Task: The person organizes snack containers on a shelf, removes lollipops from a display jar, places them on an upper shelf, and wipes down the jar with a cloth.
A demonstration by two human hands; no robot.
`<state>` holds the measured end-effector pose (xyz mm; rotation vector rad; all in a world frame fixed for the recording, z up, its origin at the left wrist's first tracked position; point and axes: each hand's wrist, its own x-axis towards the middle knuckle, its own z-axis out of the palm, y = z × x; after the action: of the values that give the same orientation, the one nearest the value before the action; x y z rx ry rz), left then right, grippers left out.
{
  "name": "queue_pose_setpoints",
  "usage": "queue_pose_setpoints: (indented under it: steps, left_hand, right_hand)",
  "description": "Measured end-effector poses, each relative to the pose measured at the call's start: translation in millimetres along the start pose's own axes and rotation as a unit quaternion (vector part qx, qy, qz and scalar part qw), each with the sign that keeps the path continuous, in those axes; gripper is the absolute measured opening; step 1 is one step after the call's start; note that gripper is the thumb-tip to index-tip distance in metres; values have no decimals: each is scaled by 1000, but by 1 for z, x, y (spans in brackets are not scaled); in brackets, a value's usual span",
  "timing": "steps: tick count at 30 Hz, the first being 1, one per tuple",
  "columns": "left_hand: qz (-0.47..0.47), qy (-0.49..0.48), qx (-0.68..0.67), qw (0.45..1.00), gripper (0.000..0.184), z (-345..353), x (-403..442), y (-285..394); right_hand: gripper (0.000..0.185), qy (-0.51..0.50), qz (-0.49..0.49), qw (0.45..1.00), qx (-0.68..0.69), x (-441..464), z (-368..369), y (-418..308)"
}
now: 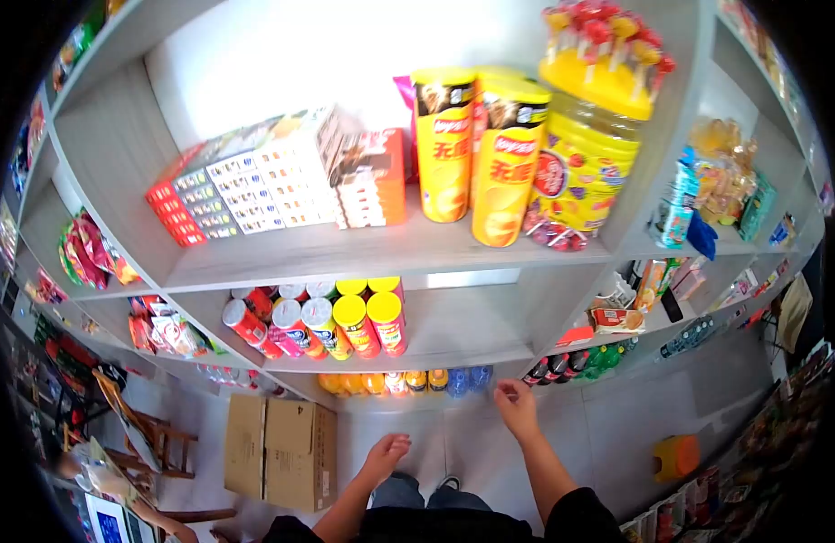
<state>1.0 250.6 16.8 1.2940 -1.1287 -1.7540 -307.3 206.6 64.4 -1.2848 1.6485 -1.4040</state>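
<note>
In the head view, the right hand (517, 404) hangs before the shelving (462, 319), its fingers loosely curled — whether they pinch anything, I cannot tell. Nearest to it are the blue bottles (458, 382), low in the shelving, ahead and slightly left of those fingers; they seem upright, long axis vertical. Dark bottles (558, 366) sit ahead to the right. The left hand (383, 454) is farther from the blue bottles — its fingers half bent, seemingly empty, right of the cardboard box (291, 443).

black short-sleeved top (426, 525), blue-grey trousers (397, 490), dark-and-white shoe (450, 483)
</note>
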Motion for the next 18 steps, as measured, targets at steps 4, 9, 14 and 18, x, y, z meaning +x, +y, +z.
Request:
queue_pose_setpoints:
  steps: [4,9,14,18]
  left_hand:
    - [200,-37,202,958,29,40,25,106]
    - [426,3,138,894,36,86,37,245]
    - [549,30,94,830,50,122,58,352]
    - [470,7,-4,883,58,145,70,390]
  right_hand:
    - [24,6,-63,996,66,16,-15,-63]
    - [39,23,-209,968,137,59,-28,-163]
    - [56,72,-314,938,127,97,-23,-255]
    - [69,83,-336,933,96,126,-9,-269]
